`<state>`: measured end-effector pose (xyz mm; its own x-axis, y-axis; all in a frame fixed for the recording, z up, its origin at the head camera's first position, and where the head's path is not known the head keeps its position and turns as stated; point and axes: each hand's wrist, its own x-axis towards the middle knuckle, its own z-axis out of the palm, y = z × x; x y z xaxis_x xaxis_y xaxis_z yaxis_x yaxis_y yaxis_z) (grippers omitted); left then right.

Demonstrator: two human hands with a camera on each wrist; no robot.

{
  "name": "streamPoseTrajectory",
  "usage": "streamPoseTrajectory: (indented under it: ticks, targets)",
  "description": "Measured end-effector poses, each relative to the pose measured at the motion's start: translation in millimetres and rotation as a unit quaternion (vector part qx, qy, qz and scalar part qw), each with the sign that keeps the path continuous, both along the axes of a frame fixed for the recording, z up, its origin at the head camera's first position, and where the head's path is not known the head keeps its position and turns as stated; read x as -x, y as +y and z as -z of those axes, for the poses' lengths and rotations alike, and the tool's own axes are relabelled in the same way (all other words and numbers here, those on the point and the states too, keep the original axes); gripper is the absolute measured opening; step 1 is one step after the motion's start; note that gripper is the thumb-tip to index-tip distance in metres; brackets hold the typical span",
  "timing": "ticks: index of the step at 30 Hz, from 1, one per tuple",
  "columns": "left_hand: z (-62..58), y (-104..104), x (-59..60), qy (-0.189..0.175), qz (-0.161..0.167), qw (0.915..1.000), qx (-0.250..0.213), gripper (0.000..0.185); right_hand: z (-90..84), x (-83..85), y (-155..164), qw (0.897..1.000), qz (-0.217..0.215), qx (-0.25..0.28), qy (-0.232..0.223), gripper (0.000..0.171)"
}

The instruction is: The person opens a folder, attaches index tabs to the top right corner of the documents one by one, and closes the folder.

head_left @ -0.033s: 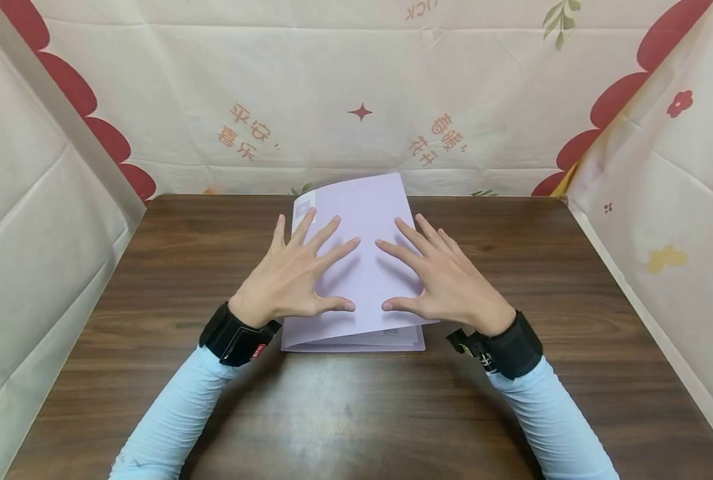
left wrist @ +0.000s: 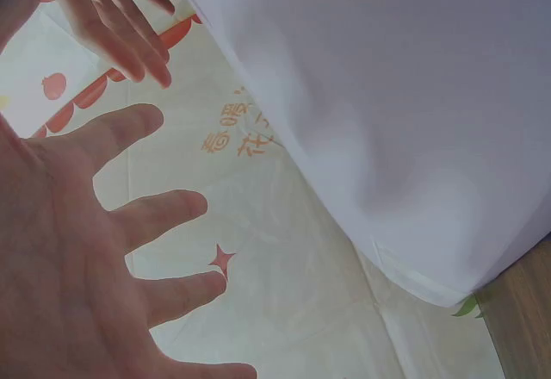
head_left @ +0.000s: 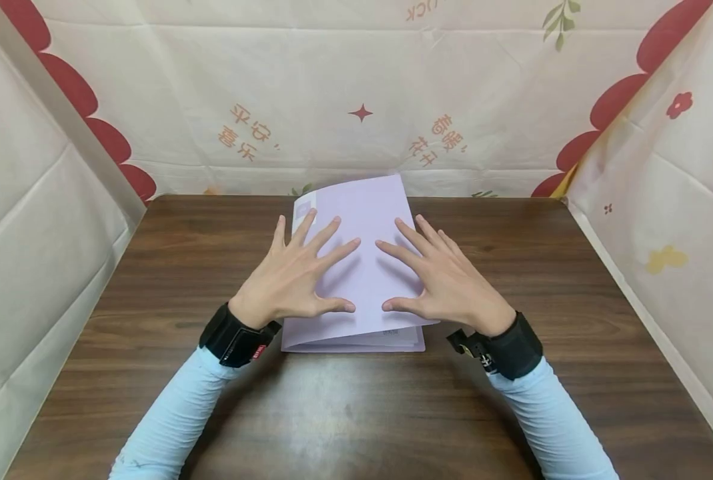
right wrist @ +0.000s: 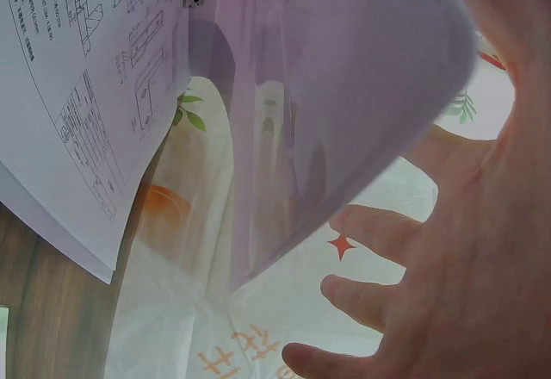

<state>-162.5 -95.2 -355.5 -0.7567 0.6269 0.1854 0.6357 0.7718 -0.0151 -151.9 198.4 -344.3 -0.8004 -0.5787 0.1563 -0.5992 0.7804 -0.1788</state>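
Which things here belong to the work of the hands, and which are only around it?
In the work:
- lilac folder, cover partly raised
- printed sheets inside it
- left hand, fingers spread over the cover
- right hand, fingers spread over the cover

Only around:
- wooden table
- patterned cloth backdrop

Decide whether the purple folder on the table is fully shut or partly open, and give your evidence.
Partly open. The purple folder has its front cover lifted off the printed pages at the near edge, and the right wrist view shows a gap between them.
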Motion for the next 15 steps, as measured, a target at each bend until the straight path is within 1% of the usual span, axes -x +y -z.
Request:
streamPoseTrajectory:
  ticks: [6,10,11,13,14,15]
  targets:
    - [-1.4,4,-1.3,0.004,-0.004,1.0000,0.005,0.099,-0.7,0.3,6,1.000,0.008,-0.001,-0.012,0.091]
    - [-0.5,5,-3.1,0.002,-0.004,1.0000,-0.003,0.100,-5.0,1.1,10,1.000,0.009,0.014,-0.012,0.091]
    - [-0.1,6,-3.9,-0.001,-0.003,1.0000,-0.006,0.100,-5.9,1.8,11,1.000,0.012,0.025,-0.012,0.089]
    - [1.2,7,-6.0,-0.016,-0.001,0.9998,-0.015,0.102,-6.1,5.0,14,0.997,0.029,0.066,-0.025,0.081]
    - [1.9,7,-7.1,-0.025,0.002,0.9995,-0.021,0.102,-5.1,7.6,16,0.994,0.046,0.094,-0.035,0.076]
    - [2.4,9,-8.0,-0.035,0.006,0.9989,-0.029,0.102,-3.5,10.6,19,0.988,0.069,0.127,-0.050,0.072]
